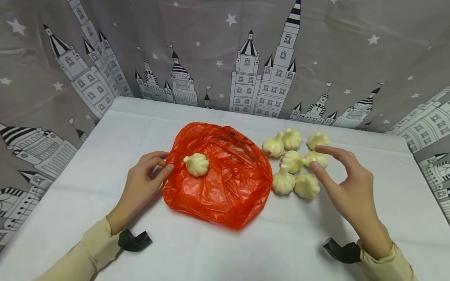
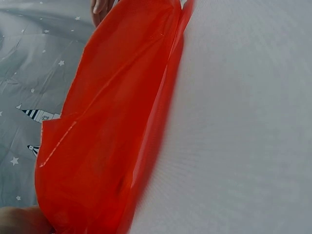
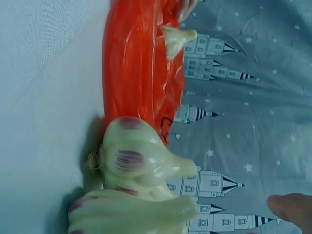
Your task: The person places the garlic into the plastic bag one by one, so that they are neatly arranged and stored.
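A crinkled red plastic bag (image 1: 225, 187) lies across the middle of the white table, a garlic bulb (image 1: 197, 164) sitting on its left part. At the bag's left edge my left hand (image 1: 142, 179) grips the plastic between thumb and fingers. My right hand (image 1: 351, 187) is over the group of garlic bulbs, thumb and index finger spread about one bulb (image 1: 315, 158). In the right wrist view a fingertip (image 3: 292, 209) shows apart from the garlic bulbs (image 3: 131, 156), which have purple patches.
Several more garlic bulbs (image 1: 283, 180) cluster at the bag's right side, some of them against its edge. The table (image 1: 218, 257) is covered in white cloth. Behind and at both sides hangs a grey curtain (image 1: 204, 50) printed with castles and stars.
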The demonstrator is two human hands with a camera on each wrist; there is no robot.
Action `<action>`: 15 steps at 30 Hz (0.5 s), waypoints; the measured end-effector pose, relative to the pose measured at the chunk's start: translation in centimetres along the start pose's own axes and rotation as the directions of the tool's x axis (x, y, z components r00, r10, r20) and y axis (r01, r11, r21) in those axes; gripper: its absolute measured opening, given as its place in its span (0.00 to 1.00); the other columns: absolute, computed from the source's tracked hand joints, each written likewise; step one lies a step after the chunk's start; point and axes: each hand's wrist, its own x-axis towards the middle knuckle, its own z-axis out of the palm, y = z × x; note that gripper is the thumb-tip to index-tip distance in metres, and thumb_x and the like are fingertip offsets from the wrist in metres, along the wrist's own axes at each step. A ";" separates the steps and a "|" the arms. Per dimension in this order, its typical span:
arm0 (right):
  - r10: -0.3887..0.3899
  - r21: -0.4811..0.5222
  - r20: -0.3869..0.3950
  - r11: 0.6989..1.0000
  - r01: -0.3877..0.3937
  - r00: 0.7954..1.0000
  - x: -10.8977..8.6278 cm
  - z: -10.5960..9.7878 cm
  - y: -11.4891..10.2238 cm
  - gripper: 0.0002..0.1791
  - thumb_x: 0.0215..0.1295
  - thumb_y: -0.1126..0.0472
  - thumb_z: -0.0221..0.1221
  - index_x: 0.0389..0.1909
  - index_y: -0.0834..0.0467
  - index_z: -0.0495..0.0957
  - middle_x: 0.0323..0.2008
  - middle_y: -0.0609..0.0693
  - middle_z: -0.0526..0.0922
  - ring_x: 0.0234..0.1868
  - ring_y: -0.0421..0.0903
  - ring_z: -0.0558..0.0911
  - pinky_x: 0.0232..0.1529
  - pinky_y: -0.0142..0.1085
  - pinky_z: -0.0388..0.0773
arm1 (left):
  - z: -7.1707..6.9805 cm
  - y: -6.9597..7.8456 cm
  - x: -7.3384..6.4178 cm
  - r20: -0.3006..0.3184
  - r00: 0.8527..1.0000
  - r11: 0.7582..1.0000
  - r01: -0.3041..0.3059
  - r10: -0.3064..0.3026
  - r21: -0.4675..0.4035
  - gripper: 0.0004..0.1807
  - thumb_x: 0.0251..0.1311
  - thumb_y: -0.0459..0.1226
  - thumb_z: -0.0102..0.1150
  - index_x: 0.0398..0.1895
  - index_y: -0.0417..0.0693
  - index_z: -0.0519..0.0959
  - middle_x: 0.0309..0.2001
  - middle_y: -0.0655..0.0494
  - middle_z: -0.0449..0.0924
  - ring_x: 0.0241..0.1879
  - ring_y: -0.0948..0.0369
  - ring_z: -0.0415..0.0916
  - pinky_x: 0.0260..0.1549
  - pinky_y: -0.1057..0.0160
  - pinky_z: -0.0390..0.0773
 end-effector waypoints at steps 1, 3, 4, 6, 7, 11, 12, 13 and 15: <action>0.002 -0.002 0.009 1.000 -0.002 1.000 0.0 0.0 0.1 0.24 0.63 0.63 0.74 0.61 0.48 0.85 0.55 0.47 0.88 0.61 0.22 0.75 0.61 0.19 0.66 | -0.1 0.0 0.0 0.000 1.000 1.000 -0.003 0.003 0.001 0.10 0.73 0.47 0.65 0.36 0.52 0.82 0.64 0.54 0.80 0.68 0.53 0.73 0.60 0.76 0.77; 0.003 -0.014 0.035 1.000 -0.003 0.999 0.1 -0.1 0.3 0.24 0.62 0.62 0.75 0.59 0.48 0.85 0.55 0.46 0.88 0.60 0.21 0.75 0.60 0.18 0.66 | -0.1 -0.1 0.0 -0.001 1.000 1.000 -0.005 0.005 -0.004 0.10 0.73 0.46 0.65 0.36 0.52 0.81 0.64 0.54 0.80 0.68 0.53 0.73 0.58 0.82 0.72; 0.003 -0.021 0.051 1.000 -0.002 0.999 0.2 -0.2 0.4 0.23 0.62 0.61 0.75 0.59 0.48 0.86 0.54 0.46 0.88 0.59 0.21 0.75 0.59 0.18 0.66 | -0.2 -0.1 0.0 -0.001 1.000 1.000 -0.004 0.004 -0.008 0.10 0.73 0.46 0.65 0.36 0.52 0.82 0.64 0.54 0.80 0.68 0.53 0.74 0.59 0.80 0.74; 0.001 -0.037 0.086 0.999 0.003 0.996 0.2 -0.3 0.6 0.22 0.62 0.60 0.75 0.57 0.47 0.86 0.52 0.46 0.89 0.56 0.20 0.75 0.58 0.19 0.66 | -0.2 -0.1 0.0 -0.002 1.000 1.000 0.001 -0.001 -0.008 0.10 0.73 0.46 0.65 0.36 0.51 0.82 0.64 0.55 0.80 0.68 0.54 0.74 0.62 0.71 0.78; 0.000 -0.040 0.109 0.999 0.004 0.994 0.2 -0.4 0.8 0.21 0.61 0.60 0.76 0.56 0.47 0.87 0.51 0.46 0.89 0.55 0.21 0.75 0.56 0.20 0.66 | -0.2 -0.1 0.0 -0.001 1.000 1.000 0.002 -0.002 -0.007 0.10 0.73 0.46 0.65 0.36 0.51 0.82 0.64 0.55 0.80 0.68 0.54 0.74 0.63 0.65 0.79; -0.009 -0.047 0.210 0.999 0.019 0.978 0.2 -0.7 1.3 0.21 0.59 0.58 0.78 0.53 0.44 0.88 0.49 0.43 0.90 0.53 0.23 0.77 0.53 0.22 0.68 | -0.1 -0.1 0.0 0.000 1.000 1.000 0.010 -0.010 -0.016 0.10 0.73 0.45 0.65 0.36 0.50 0.82 0.64 0.55 0.80 0.68 0.55 0.74 0.62 0.51 0.78; -0.016 -0.051 0.234 0.998 0.029 0.972 0.2 -0.7 1.4 0.21 0.58 0.58 0.78 0.52 0.44 0.88 0.48 0.43 0.90 0.53 0.24 0.78 0.53 0.23 0.69 | -0.1 -0.1 0.0 0.001 1.000 1.000 0.010 -0.010 -0.017 0.10 0.73 0.45 0.65 0.36 0.50 0.82 0.64 0.55 0.80 0.68 0.55 0.74 0.62 0.51 0.78; -0.023 -0.055 0.259 0.998 0.039 0.966 0.2 -0.7 1.5 0.21 0.57 0.58 0.79 0.52 0.44 0.88 0.48 0.42 0.90 0.53 0.25 0.79 0.53 0.23 0.69 | 0.0 -0.1 0.0 0.001 1.000 1.000 0.010 -0.010 -0.018 0.10 0.72 0.45 0.65 0.36 0.50 0.82 0.64 0.55 0.80 0.68 0.55 0.74 0.62 0.50 0.78; -0.047 -0.067 0.290 0.995 0.069 0.956 0.1 -0.7 1.8 0.21 0.55 0.58 0.80 0.51 0.45 0.88 0.48 0.42 0.90 0.54 0.28 0.80 0.53 0.22 0.70 | 0.0 -0.1 0.0 0.002 1.000 1.000 0.009 -0.009 -0.020 0.10 0.72 0.45 0.65 0.36 0.49 0.82 0.64 0.55 0.80 0.68 0.54 0.74 0.62 0.50 0.78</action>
